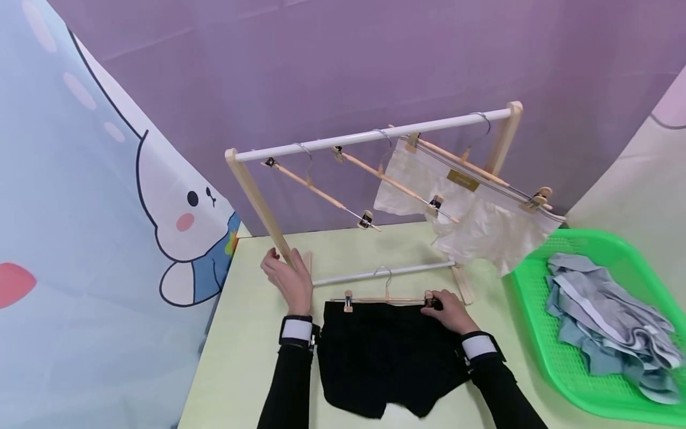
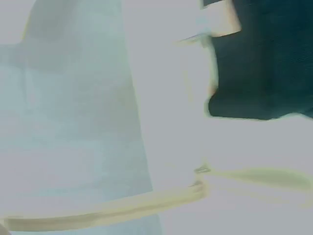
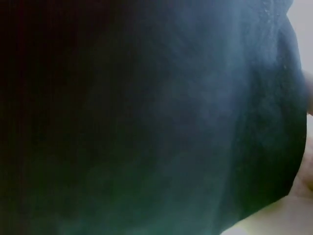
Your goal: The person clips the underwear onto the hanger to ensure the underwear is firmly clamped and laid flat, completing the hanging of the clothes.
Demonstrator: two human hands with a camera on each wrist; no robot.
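Observation:
Black shorts (image 1: 391,351) lie flat on the table beneath a hanger (image 1: 388,300), whose left clip (image 1: 348,301) sits at the waistband. My right hand (image 1: 452,313) pinches the clip at the hanger's right end, partly covering it. With my left hand (image 1: 292,283) I grip the left wooden post of the clothes rack (image 1: 259,202), thumb and fingers on either side. The post (image 2: 107,209) shows again in the left wrist view, with the dark shorts (image 2: 264,63) at upper right. Black cloth (image 3: 146,117) fills most of the right wrist view.
Two bare clip hangers (image 1: 321,193) hang from the rack's white bar (image 1: 354,138). White shorts (image 1: 461,196) are clipped to another hanger at the right. A green basket (image 1: 541,333) holds grey and blue clothes (image 1: 605,322). Purple curtain (image 1: 343,59) hangs behind.

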